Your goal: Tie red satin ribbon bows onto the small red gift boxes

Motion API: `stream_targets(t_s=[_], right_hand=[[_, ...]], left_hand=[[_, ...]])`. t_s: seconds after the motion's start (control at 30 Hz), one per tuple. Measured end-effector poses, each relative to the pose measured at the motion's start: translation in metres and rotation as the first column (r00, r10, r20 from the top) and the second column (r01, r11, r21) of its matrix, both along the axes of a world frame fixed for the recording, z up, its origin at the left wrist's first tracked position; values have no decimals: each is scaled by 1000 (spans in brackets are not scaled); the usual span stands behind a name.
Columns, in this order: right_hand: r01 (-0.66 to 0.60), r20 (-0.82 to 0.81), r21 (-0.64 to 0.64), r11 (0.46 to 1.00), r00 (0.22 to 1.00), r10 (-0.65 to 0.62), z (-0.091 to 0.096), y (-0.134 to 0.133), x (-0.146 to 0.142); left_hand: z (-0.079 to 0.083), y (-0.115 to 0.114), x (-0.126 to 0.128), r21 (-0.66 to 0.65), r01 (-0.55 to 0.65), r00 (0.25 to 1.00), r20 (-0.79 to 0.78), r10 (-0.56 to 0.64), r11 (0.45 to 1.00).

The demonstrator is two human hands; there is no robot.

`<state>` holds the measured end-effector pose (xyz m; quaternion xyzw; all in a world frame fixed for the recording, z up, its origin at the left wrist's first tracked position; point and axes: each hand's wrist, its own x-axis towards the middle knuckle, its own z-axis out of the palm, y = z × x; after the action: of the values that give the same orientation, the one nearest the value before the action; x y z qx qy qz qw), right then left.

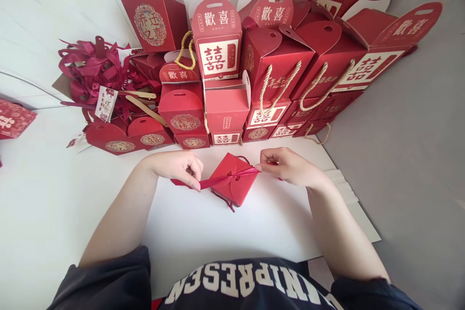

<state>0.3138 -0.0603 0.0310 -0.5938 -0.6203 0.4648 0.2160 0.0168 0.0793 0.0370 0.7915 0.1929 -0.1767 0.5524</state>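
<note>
A small red gift box (240, 191) rests on the white table in front of me, turned at an angle. Its top flaps are folded together, and a dark red cord handle (225, 198) hangs out at its side. Across its top runs a dark pink ribbon (214, 182), crossed near the middle of the lid and stretched to both sides. My left hand (181, 167) pinches one end of this ribbon left of the box. On the opposite side, my right hand (283, 164) pinches the other end, fingers closed.
Behind the box, several red gift boxes (223, 116) with gold rope handles stand stacked against a marble wall. To their left lies a heap of dark pink ribbons (90, 68) with paper tags. A patterned red box (14, 118) sits at the far left. The white table (203, 232) ends at the right.
</note>
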Motion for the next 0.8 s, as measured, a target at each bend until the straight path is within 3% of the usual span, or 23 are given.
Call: stream_targets(t_s=[0.1,0.27,0.43,0.53,0.63,0.8], right_hand=[[34,-12,-30,999,999,-34,-2,1,-1],[58,-34,-29,998,998,-59,-4,2,-3],[40,-73,10,999,997,-39,-8,3,-4],[33,-135,-28,999,990,-36,-11,5,-1],[-56,-206,-113,992,978,31,-13,7,7],[-221,-333,-170,960,930,155,-13,9,17]], left_hand=[[1,1,1,9,34,997,67,-34,999],[11,-11,15,95,14,917,396,-51,995],[7,-28,32,-116,17,914,406,32,993],[-4,-34,37,-151,-93,907,394,146,984],[-12,-37,40,-117,-239,863,430,266,964],[-10,-40,45,-3,-366,842,425,332,931]])
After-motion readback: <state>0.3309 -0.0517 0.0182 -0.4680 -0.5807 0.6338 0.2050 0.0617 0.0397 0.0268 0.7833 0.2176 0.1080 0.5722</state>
